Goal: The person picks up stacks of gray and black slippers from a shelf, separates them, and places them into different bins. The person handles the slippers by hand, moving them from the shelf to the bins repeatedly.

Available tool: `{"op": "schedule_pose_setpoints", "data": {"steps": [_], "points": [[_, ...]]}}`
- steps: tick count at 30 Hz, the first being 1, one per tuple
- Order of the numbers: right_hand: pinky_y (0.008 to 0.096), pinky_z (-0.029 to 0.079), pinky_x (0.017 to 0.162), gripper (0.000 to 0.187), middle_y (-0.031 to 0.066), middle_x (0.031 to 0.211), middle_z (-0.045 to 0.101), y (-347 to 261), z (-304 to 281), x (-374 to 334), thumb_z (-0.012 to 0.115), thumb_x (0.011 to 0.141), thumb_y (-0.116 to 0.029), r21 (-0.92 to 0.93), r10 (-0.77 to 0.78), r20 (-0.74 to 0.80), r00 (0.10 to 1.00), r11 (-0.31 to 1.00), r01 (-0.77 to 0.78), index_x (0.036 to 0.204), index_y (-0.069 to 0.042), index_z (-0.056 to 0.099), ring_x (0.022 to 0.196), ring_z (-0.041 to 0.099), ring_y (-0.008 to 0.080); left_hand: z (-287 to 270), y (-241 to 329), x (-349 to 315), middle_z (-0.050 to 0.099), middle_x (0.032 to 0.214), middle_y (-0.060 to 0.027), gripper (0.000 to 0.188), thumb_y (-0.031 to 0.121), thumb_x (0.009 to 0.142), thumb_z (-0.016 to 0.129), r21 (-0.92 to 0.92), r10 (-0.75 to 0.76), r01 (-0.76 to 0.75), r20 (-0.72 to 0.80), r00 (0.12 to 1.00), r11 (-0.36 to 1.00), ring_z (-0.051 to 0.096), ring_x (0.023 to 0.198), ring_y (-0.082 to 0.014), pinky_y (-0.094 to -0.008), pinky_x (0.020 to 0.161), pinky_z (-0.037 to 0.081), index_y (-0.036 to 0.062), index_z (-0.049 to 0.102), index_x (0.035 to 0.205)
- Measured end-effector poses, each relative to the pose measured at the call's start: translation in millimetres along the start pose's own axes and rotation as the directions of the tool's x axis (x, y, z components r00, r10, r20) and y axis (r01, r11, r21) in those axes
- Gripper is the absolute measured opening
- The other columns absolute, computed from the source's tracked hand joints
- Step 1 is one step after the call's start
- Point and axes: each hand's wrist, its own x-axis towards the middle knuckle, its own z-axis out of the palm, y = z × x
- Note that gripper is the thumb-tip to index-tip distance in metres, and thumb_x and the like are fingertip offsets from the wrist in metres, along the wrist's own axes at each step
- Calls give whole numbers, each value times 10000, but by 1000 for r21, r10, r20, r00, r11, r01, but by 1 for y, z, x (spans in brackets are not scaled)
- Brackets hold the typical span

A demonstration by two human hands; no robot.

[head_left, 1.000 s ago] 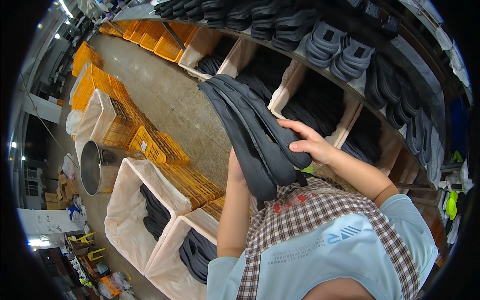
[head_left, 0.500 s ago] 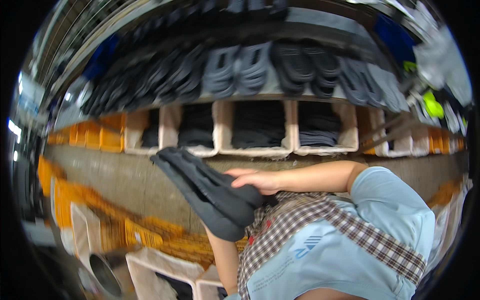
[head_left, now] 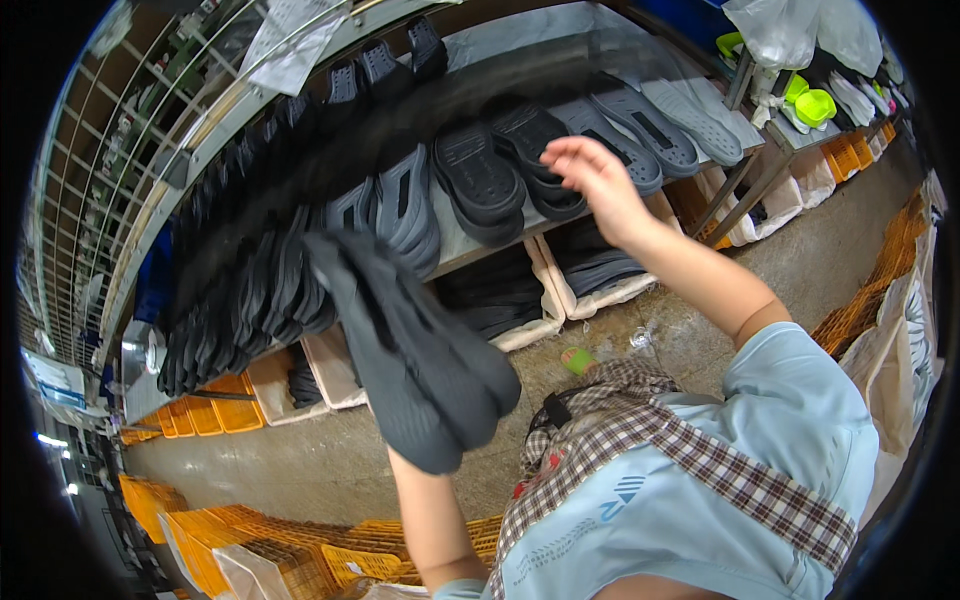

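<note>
A pair of dark grey foam shoes (head_left: 405, 345) is held up in front of me, tilted, with the heels toward me. My left forearm (head_left: 432, 520) rises behind the pair; the hand itself is hidden by the shoes, which it carries. My right hand (head_left: 603, 185) is raised with fingers stretched out, holding nothing. It hovers over the bench, nearest to a stack of black soles (head_left: 535, 140). Beside that stand another black stack (head_left: 480, 185) and grey soles (head_left: 408, 215) on the left. More grey soles (head_left: 645, 120) lie to the right.
The metal bench (head_left: 490, 262) carries rows of dark shoes (head_left: 245, 300) at its left. Lined bins with soles (head_left: 600, 300) stand below it. Orange crates (head_left: 200, 555) sit behind me on the left. A wire rack (head_left: 130, 130) rises far left; bright green pieces (head_left: 812, 105) lie far right.
My right hand has let go of the shoes and reached up and right over the bench. My left hand still carries the pair. The view has turned, bringing the bench closer.
</note>
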Motion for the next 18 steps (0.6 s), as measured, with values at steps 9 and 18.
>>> {"op": "schedule_pose_setpoints", "data": {"steps": [9,18], "points": [[326,332,1020,623,133,1409,375,-16,-54,138,447,936,-493,84,162,134,978,981,-174,1393,-78,359,1277,383,193,212,-45,211,605,1135,-142,384,289,928,483,126,-406,387,317,857,914,597,1013,-281,-421,910,473,-2,540,1173],[329,171,1118,835,201,1502,168,34,-69,180,496,905,-505,-209,393,248,886,914,-347,1442,33,151,1390,178,263,219,-102,294,622,1054,-178,317,179,928,510,448,-525,418,144,839,790,658,843,-259,-391,755,553,-56,539,1139]]}}
